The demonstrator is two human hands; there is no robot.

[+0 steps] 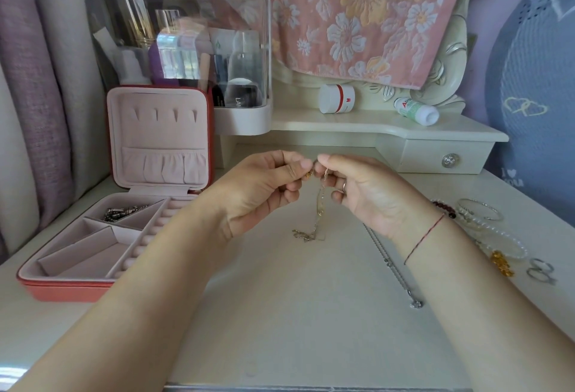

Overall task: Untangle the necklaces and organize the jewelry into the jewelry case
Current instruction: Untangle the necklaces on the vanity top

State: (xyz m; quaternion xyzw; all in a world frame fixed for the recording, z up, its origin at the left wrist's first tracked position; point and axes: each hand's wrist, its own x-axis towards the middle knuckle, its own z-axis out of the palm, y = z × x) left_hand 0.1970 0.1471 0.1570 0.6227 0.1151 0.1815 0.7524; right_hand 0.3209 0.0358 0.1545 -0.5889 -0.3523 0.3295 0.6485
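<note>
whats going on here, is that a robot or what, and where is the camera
No machine here: these are a person's two bare hands, filmed by one wide camera worn on the head, looking forward and down. The left hand and right hand each pinch a thin gold necklace, whose tangled end trails onto the white table. At left an open pink jewelry case holds one silver piece. At right lie a silver necklace, bracelets and rings.
</note>
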